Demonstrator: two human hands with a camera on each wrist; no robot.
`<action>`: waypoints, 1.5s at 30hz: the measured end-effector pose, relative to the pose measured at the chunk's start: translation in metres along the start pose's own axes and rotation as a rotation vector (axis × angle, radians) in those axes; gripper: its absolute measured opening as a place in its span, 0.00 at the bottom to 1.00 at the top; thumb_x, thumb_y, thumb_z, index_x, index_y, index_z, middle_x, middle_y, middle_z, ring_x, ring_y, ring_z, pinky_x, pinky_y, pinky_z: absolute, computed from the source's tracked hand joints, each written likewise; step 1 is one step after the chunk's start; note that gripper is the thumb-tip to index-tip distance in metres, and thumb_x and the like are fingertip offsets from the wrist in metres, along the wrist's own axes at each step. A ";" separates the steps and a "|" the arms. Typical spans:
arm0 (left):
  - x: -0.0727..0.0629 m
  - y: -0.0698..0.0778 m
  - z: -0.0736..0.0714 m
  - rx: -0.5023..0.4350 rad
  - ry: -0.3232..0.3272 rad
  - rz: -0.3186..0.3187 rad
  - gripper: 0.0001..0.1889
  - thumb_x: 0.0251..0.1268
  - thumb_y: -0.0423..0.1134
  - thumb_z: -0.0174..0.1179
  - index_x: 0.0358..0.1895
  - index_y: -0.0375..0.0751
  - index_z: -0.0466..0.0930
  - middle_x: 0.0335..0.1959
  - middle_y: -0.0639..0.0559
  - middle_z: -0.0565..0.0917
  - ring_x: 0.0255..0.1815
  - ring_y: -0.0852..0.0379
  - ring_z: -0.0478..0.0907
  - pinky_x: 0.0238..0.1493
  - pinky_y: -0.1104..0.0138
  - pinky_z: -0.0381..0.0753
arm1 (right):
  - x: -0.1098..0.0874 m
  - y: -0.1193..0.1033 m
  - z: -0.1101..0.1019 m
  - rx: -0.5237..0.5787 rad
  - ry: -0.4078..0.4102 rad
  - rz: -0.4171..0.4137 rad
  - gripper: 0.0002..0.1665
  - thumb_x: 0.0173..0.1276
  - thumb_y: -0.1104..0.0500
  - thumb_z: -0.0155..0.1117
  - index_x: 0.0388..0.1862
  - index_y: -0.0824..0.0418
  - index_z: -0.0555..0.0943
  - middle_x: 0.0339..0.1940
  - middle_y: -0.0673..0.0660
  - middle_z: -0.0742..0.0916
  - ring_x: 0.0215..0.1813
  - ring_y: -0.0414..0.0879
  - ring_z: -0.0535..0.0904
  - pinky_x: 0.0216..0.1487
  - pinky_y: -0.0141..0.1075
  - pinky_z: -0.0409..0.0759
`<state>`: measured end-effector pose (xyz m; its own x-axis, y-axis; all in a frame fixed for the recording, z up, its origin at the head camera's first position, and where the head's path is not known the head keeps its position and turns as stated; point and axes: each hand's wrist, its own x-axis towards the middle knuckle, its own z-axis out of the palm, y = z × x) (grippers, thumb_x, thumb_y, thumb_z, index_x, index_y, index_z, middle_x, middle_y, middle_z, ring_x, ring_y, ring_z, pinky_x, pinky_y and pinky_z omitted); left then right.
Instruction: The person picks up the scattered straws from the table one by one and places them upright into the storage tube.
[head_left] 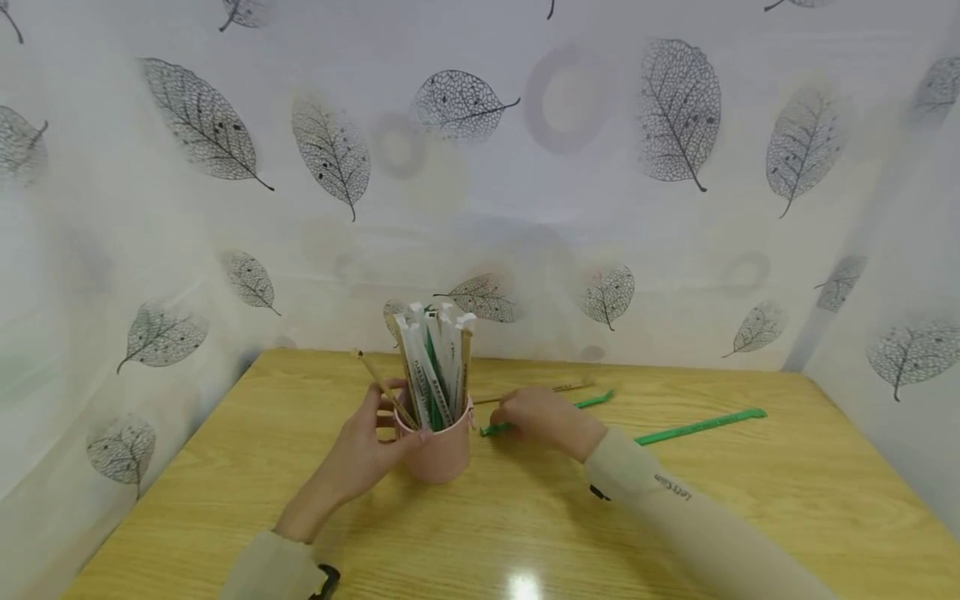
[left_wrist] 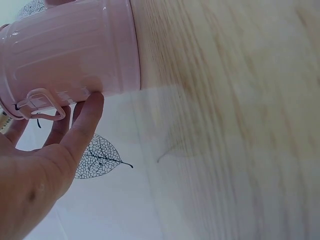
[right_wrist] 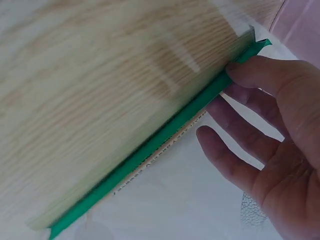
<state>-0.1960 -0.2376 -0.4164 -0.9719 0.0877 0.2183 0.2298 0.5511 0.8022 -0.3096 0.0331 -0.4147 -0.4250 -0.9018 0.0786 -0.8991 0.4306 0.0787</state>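
Note:
A small pink bucket [head_left: 438, 457] stands upright on the table, holding several slim wrapped straws [head_left: 423, 375], mostly white with some green and brown. My left hand [head_left: 360, 450] grips its left side, thumb at the front rim and fingers behind. In the left wrist view, fingertips touch the bucket [left_wrist: 75, 55] below its wire handle loop [left_wrist: 44, 104]. To the right of the bucket, my right hand [head_left: 543, 421] pinches a green wrapped straw [right_wrist: 145, 145] near one end, between thumb and forefinger. A brown printed straw [head_left: 573, 387] lies just behind it.
Another green wrapped straw [head_left: 705, 427] lies farther right on the wooden table [head_left: 480, 542]. One brown straw [head_left: 382, 383] leans out of the bucket to the left. A leaf-patterned white curtain [head_left: 525, 208] surrounds the table's back and sides.

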 end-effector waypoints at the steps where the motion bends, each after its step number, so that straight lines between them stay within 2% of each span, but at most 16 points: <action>1: 0.000 0.000 0.000 -0.002 0.003 -0.002 0.35 0.68 0.48 0.69 0.72 0.51 0.60 0.59 0.34 0.78 0.56 0.41 0.83 0.50 0.54 0.87 | -0.001 -0.001 0.000 -0.019 -0.001 0.002 0.05 0.69 0.61 0.70 0.40 0.53 0.90 0.37 0.50 0.90 0.40 0.43 0.86 0.40 0.34 0.85; 4: -0.001 0.000 0.001 -0.001 0.004 -0.003 0.35 0.67 0.48 0.69 0.72 0.52 0.60 0.59 0.34 0.78 0.56 0.42 0.83 0.50 0.55 0.88 | -0.003 -0.003 0.000 -0.056 0.004 0.006 0.04 0.70 0.62 0.68 0.37 0.53 0.88 0.33 0.50 0.88 0.34 0.42 0.83 0.33 0.33 0.82; 6: -0.001 0.000 0.001 -0.004 0.006 -0.001 0.35 0.67 0.48 0.69 0.72 0.52 0.60 0.59 0.34 0.78 0.56 0.42 0.83 0.50 0.55 0.88 | -0.006 -0.004 0.000 -0.051 0.007 0.017 0.05 0.70 0.64 0.68 0.38 0.54 0.87 0.32 0.51 0.87 0.33 0.43 0.82 0.31 0.32 0.81; 9: -0.001 0.000 0.000 -0.009 0.000 0.004 0.35 0.67 0.48 0.69 0.72 0.51 0.60 0.59 0.34 0.78 0.56 0.41 0.83 0.50 0.54 0.87 | -0.009 -0.002 -0.002 -0.043 0.027 0.030 0.09 0.67 0.69 0.68 0.42 0.56 0.86 0.36 0.52 0.87 0.35 0.44 0.83 0.34 0.34 0.83; 12: -0.001 0.001 0.000 -0.015 -0.001 0.006 0.35 0.67 0.48 0.69 0.72 0.50 0.60 0.59 0.34 0.78 0.56 0.41 0.83 0.50 0.54 0.87 | -0.013 0.000 -0.007 -0.025 0.066 0.026 0.20 0.63 0.73 0.68 0.51 0.58 0.84 0.42 0.53 0.87 0.39 0.47 0.85 0.37 0.35 0.85; 14: -0.001 0.001 -0.001 -0.018 0.000 0.005 0.35 0.67 0.47 0.69 0.72 0.50 0.61 0.60 0.33 0.78 0.56 0.41 0.83 0.50 0.55 0.88 | -0.015 0.002 -0.013 -0.002 0.093 0.025 0.25 0.62 0.75 0.67 0.57 0.58 0.83 0.43 0.54 0.87 0.38 0.48 0.85 0.34 0.34 0.84; 17: -0.001 0.001 -0.001 -0.019 0.004 -0.001 0.35 0.67 0.47 0.69 0.72 0.50 0.61 0.59 0.34 0.77 0.55 0.42 0.83 0.49 0.57 0.88 | -0.018 0.006 -0.021 0.019 0.134 0.031 0.27 0.64 0.75 0.66 0.60 0.58 0.82 0.44 0.54 0.86 0.35 0.46 0.84 0.30 0.29 0.80; 21: -0.001 -0.001 0.000 -0.012 0.006 -0.011 0.35 0.67 0.47 0.69 0.71 0.51 0.60 0.59 0.35 0.78 0.55 0.43 0.83 0.49 0.58 0.89 | -0.021 0.011 -0.034 0.020 0.261 -0.007 0.24 0.64 0.75 0.65 0.57 0.59 0.84 0.41 0.55 0.85 0.34 0.43 0.80 0.32 0.29 0.80; 23: -0.001 -0.002 0.001 -0.010 0.007 -0.017 0.35 0.66 0.48 0.69 0.71 0.52 0.60 0.59 0.35 0.78 0.55 0.43 0.83 0.49 0.58 0.88 | -0.023 0.013 -0.042 0.056 0.341 -0.031 0.24 0.63 0.76 0.64 0.57 0.61 0.84 0.41 0.55 0.85 0.34 0.42 0.78 0.34 0.29 0.79; 25: -0.001 -0.002 0.001 -0.011 0.003 -0.017 0.35 0.66 0.48 0.69 0.71 0.52 0.60 0.59 0.35 0.78 0.56 0.42 0.83 0.50 0.57 0.88 | -0.025 0.016 -0.050 0.122 0.440 -0.053 0.24 0.63 0.77 0.63 0.57 0.63 0.83 0.42 0.56 0.85 0.33 0.42 0.77 0.33 0.30 0.80; 28: -0.001 -0.003 0.002 -0.009 0.002 -0.015 0.35 0.66 0.48 0.69 0.71 0.53 0.60 0.59 0.35 0.78 0.56 0.42 0.83 0.50 0.55 0.88 | -0.027 0.018 -0.064 0.262 0.593 -0.065 0.25 0.63 0.79 0.63 0.58 0.66 0.82 0.45 0.59 0.86 0.35 0.44 0.82 0.34 0.29 0.83; 32: -0.001 -0.002 0.002 -0.007 0.002 -0.014 0.35 0.67 0.48 0.69 0.71 0.53 0.60 0.59 0.35 0.78 0.56 0.42 0.83 0.50 0.54 0.87 | -0.030 0.018 -0.087 0.386 0.760 -0.033 0.25 0.62 0.78 0.66 0.59 0.67 0.82 0.46 0.60 0.87 0.38 0.48 0.87 0.35 0.29 0.87; 35: 0.000 -0.002 0.001 -0.009 0.002 -0.016 0.35 0.67 0.48 0.69 0.71 0.53 0.60 0.59 0.35 0.78 0.56 0.42 0.83 0.50 0.54 0.88 | -0.032 0.014 -0.101 0.460 0.833 -0.009 0.26 0.61 0.78 0.68 0.58 0.67 0.82 0.47 0.60 0.88 0.39 0.49 0.88 0.36 0.30 0.88; 38: 0.000 -0.002 0.002 -0.003 0.002 -0.014 0.35 0.67 0.49 0.69 0.71 0.54 0.60 0.59 0.35 0.78 0.56 0.42 0.83 0.50 0.54 0.87 | -0.033 0.008 -0.112 0.554 0.894 -0.035 0.26 0.59 0.80 0.67 0.58 0.69 0.82 0.48 0.62 0.88 0.41 0.49 0.89 0.37 0.32 0.88; 42: 0.000 -0.001 0.002 0.000 0.003 -0.018 0.35 0.67 0.49 0.69 0.71 0.54 0.60 0.59 0.36 0.78 0.56 0.42 0.83 0.50 0.54 0.87 | -0.032 -0.002 -0.121 0.651 0.961 -0.077 0.27 0.59 0.81 0.67 0.59 0.71 0.81 0.48 0.64 0.88 0.43 0.43 0.88 0.39 0.33 0.89; 45: 0.000 0.000 0.001 0.000 0.001 -0.017 0.35 0.67 0.49 0.69 0.71 0.53 0.60 0.59 0.35 0.78 0.56 0.42 0.83 0.50 0.54 0.87 | -0.029 -0.009 -0.127 0.713 1.028 -0.079 0.27 0.59 0.81 0.67 0.59 0.73 0.81 0.48 0.58 0.88 0.44 0.39 0.87 0.40 0.35 0.89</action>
<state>-0.1961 -0.2372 -0.4173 -0.9755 0.0774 0.2058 0.2138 0.5525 0.8056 -0.2760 0.0599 -0.2910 -0.3773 -0.3400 0.8614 -0.9114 -0.0286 -0.4105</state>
